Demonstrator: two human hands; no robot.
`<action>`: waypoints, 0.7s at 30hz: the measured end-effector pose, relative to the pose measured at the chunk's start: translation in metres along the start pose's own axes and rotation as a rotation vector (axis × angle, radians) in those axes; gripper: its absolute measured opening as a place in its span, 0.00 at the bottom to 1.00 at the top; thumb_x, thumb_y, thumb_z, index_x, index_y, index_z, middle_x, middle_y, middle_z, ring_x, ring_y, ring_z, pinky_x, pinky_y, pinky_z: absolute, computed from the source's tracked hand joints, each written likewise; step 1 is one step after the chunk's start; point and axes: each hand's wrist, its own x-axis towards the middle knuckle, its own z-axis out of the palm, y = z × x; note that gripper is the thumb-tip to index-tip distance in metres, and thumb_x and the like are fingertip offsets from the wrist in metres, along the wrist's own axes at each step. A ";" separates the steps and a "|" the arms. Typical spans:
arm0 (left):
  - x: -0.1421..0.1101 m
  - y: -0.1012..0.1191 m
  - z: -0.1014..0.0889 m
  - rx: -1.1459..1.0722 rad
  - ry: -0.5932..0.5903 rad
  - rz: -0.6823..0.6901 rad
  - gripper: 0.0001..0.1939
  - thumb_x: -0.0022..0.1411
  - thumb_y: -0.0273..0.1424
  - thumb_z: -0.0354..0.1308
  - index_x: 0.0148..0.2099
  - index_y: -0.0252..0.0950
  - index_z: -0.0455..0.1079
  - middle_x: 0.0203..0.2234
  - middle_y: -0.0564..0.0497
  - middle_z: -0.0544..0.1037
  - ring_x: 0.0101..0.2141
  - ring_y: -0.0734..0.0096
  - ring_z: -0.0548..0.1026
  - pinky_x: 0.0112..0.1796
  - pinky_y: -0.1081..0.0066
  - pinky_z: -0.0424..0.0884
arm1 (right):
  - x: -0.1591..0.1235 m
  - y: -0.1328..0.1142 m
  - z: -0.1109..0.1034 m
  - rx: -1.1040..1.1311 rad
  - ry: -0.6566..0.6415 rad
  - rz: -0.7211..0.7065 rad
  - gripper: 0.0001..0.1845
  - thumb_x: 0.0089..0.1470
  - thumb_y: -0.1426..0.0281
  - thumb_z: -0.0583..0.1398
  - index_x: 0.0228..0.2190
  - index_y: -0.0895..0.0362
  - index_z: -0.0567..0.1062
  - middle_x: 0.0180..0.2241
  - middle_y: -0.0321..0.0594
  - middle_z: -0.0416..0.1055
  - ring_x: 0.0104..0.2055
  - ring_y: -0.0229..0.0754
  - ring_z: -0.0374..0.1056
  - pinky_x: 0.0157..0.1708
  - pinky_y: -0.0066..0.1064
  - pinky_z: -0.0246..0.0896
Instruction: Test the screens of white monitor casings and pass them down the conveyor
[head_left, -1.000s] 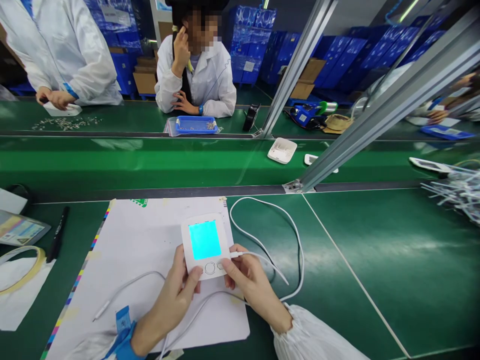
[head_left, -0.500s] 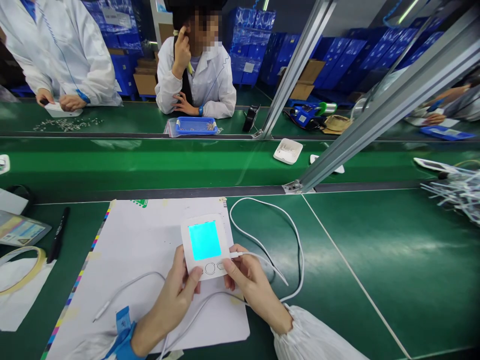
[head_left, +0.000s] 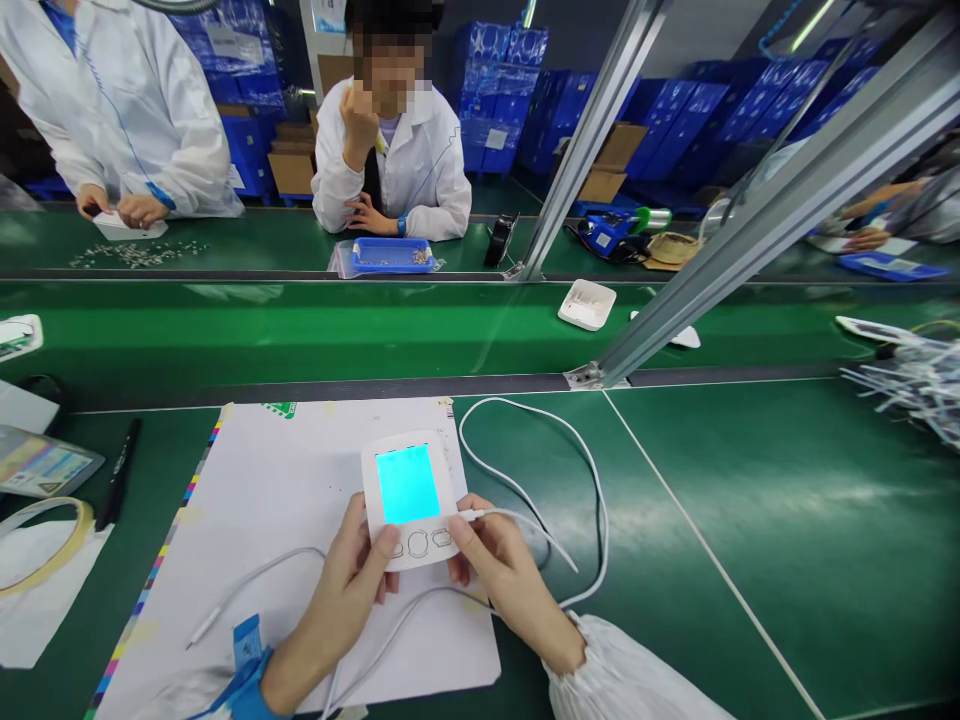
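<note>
A white handheld device (head_left: 418,520) with a lit cyan screen and a row of outlined buttons is tilted up between my hands. My left hand (head_left: 352,580) grips its lower left side, thumb on the front by the left button. On the lower right side, my right hand (head_left: 499,565) is closed round the edge, its thumb near the right button. A white cable (head_left: 480,514) enters the device's right side, passing by my right fingers. Below lies a white sheet (head_left: 285,480), and another cable end (head_left: 206,625) rests on it. My fingertips behind the device are hidden.
Tape roll (head_left: 52,575) and black marker (head_left: 120,470) lie at left. Beyond the bench edge, a green conveyor (head_left: 337,325) carries white plastic shells (head_left: 587,304). A metal post (head_left: 750,220) slants across the right. Two people in white coats sit opposite; white cables (head_left: 911,385) are bundled far right.
My left thumb has slid slightly left and up on the device, uncovering more of the left button. The white shells on the conveyor have shifted right. The person opposite has turned their head.
</note>
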 end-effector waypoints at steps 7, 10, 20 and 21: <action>0.008 0.023 -0.013 -0.066 0.081 -0.018 0.17 0.59 0.46 0.60 0.36 0.37 0.65 0.16 0.57 0.71 0.16 0.77 0.66 0.16 0.80 0.61 | -0.001 -0.002 0.008 -0.202 0.067 -0.006 0.39 0.60 0.41 0.47 0.10 0.54 0.60 0.10 0.33 0.54 0.16 0.37 0.57 0.22 0.30 0.56; 0.010 0.030 -0.014 -0.097 0.089 -0.003 0.19 0.56 0.48 0.62 0.35 0.36 0.67 0.15 0.57 0.71 0.16 0.77 0.65 0.15 0.80 0.61 | 0.000 -0.001 0.011 -0.173 0.084 -0.033 0.40 0.60 0.40 0.46 0.09 0.53 0.59 0.09 0.33 0.53 0.15 0.36 0.56 0.22 0.30 0.55; 0.030 0.048 -0.001 -0.094 0.047 0.074 0.22 0.54 0.50 0.64 0.29 0.35 0.67 0.12 0.56 0.70 0.13 0.79 0.63 0.13 0.81 0.53 | 0.003 -0.003 0.006 -0.064 0.149 -0.057 0.38 0.57 0.38 0.49 0.10 0.52 0.57 0.10 0.32 0.51 0.14 0.36 0.53 0.19 0.31 0.49; 0.030 0.047 0.002 -0.096 0.057 0.079 0.23 0.54 0.51 0.63 0.29 0.35 0.67 0.12 0.56 0.69 0.12 0.79 0.62 0.13 0.81 0.52 | 0.003 -0.003 0.005 -0.060 0.164 -0.048 0.37 0.56 0.37 0.49 0.10 0.51 0.57 0.09 0.32 0.51 0.13 0.37 0.53 0.18 0.31 0.49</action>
